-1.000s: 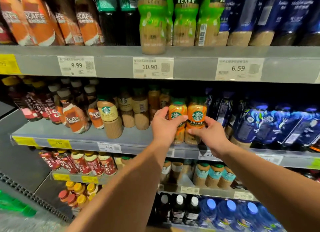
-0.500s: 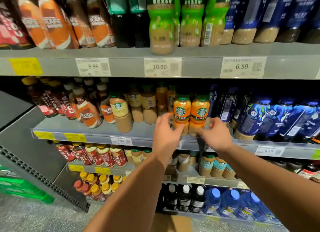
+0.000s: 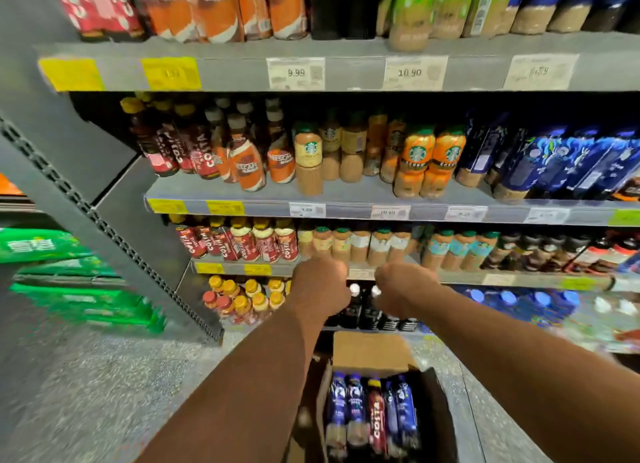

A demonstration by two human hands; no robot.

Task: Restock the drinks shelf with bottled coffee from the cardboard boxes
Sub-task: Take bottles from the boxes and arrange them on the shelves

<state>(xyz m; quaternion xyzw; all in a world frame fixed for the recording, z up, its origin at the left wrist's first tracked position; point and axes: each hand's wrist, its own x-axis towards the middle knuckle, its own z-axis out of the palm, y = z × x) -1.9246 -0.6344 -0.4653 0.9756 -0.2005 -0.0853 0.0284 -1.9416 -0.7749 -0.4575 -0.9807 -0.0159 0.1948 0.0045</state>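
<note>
Two orange-labelled coffee bottles (image 3: 431, 161) stand side by side at the front of the middle shelf (image 3: 346, 208). My left hand (image 3: 320, 286) and my right hand (image 3: 403, 289) hang lower, in front of the shelf below, backs toward me and fingers loosely curled. Neither hand holds anything. Below them on the floor an open cardboard box (image 3: 370, 351) holds several upright bottles (image 3: 370, 414), blue-labelled ones and a red one.
Rows of coffee bottles fill the shelves above and below. A grey perforated shelf upright (image 3: 104, 227) slants down at the left. Green crates (image 3: 79, 289) are stacked on the speckled floor (image 3: 104, 393) beyond it. Blue-capped bottles (image 3: 519, 300) line the bottom shelf.
Both hands have let go of the two orange bottles, which stay on the middle shelf, and dropped downward. The view has tilted down, bringing the cardboard box into sight.
</note>
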